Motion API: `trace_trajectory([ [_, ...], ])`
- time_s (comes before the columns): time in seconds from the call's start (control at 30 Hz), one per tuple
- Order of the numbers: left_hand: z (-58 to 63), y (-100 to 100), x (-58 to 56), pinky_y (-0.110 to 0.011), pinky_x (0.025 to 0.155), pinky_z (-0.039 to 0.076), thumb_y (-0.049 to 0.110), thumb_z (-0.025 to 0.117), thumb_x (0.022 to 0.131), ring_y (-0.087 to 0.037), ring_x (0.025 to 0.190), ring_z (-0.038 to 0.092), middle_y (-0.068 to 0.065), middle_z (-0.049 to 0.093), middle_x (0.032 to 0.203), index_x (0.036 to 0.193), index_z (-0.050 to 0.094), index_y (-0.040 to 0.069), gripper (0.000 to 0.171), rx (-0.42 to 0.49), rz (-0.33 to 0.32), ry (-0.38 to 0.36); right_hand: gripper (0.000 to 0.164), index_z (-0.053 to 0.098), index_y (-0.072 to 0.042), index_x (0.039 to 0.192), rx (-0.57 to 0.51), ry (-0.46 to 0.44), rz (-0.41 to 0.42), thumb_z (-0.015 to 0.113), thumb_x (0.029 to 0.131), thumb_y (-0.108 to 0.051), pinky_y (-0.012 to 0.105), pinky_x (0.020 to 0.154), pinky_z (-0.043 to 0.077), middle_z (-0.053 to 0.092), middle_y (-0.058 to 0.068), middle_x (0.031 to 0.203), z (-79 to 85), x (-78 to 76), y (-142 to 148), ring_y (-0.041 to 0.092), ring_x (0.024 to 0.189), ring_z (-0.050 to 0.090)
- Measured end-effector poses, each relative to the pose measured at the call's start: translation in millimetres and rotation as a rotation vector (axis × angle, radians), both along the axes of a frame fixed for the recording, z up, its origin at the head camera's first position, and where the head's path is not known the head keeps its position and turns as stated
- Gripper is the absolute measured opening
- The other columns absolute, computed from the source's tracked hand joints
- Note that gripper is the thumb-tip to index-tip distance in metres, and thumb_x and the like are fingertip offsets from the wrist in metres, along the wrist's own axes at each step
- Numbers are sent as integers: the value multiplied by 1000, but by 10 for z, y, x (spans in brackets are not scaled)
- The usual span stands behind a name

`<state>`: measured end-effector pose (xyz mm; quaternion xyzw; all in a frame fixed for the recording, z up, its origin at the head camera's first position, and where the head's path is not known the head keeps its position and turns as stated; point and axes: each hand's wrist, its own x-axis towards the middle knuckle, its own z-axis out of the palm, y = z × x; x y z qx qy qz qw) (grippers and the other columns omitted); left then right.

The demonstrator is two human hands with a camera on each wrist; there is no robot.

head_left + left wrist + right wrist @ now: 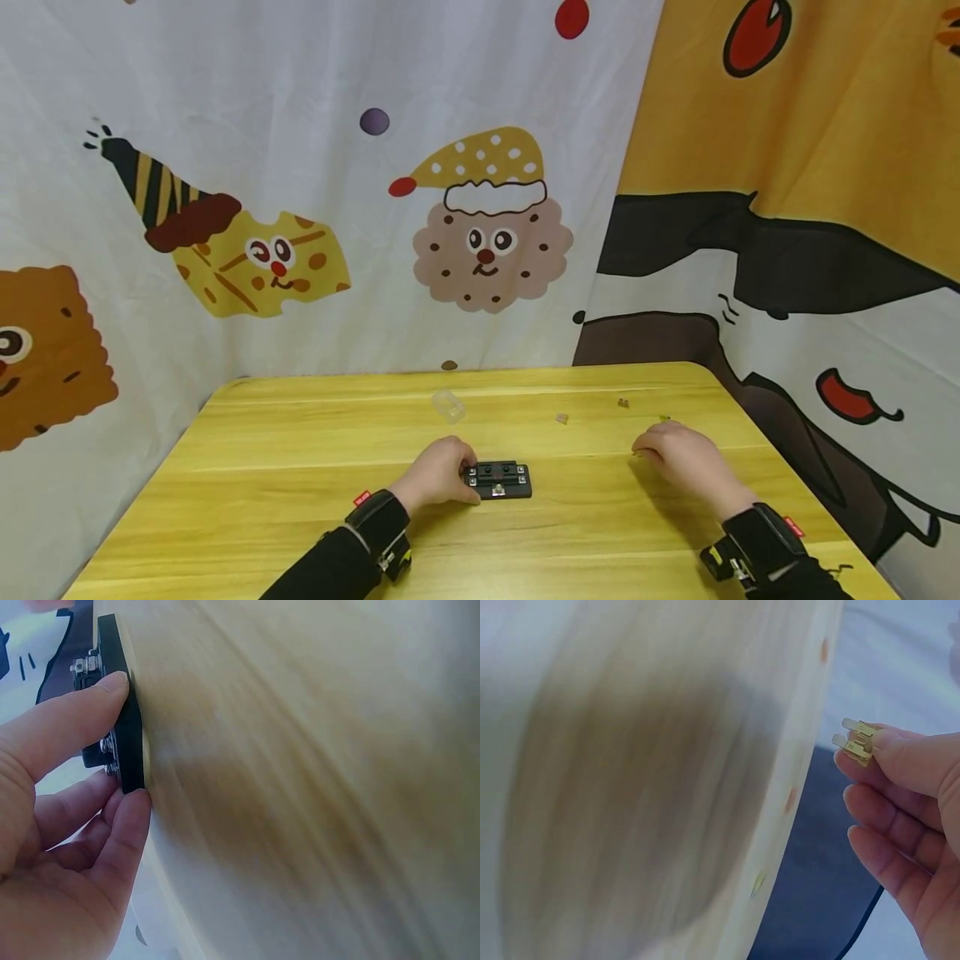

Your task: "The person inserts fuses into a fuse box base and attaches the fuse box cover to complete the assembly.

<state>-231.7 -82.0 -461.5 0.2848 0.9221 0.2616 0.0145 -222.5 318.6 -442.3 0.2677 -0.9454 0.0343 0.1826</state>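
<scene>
In the head view a flat black terminal block (504,487) with metal screws lies on the wooden table. My left hand (438,473) grips its left end. The left wrist view shows the thumb (90,709) along the side of the block (127,720) and a fingertip at its lower end. Off to the right, my right hand (690,458) is held over the table, apart from the block. Between thumb and forefinger it pinches a small yellowish blade fuse (859,744), its two pale prongs pointing outward.
A clear plastic box (448,406) stands toward the back of the table (315,450). Farther right lie a tan piece (562,418), a brown piece (623,403) and a yellow-green piece (665,418), all small. A printed curtain (300,125) hangs behind the table.
</scene>
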Motion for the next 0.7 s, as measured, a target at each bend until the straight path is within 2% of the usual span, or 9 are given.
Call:
trace_trajectory([
  [0.37, -10, 2, 1, -30, 74, 46, 24, 95, 63, -10, 74, 49, 1, 59, 83, 90, 72, 3, 41, 6, 8, -17, 12, 77, -16, 88, -62, 5, 71, 81, 80, -9, 34, 72, 54, 69, -6, 85, 39, -86, -470, 16, 81, 65],
  [0.7, -9, -4, 2, -30, 74, 46, 24, 95, 62, -11, 74, 49, 1, 58, 83, 91, 72, 4, 42, 9, 10, -23, 11, 76, -17, 89, -91, -14, 207, 79, 82, -9, 33, 72, 53, 68, -6, 84, 84, -148, -872, 15, 80, 64],
])
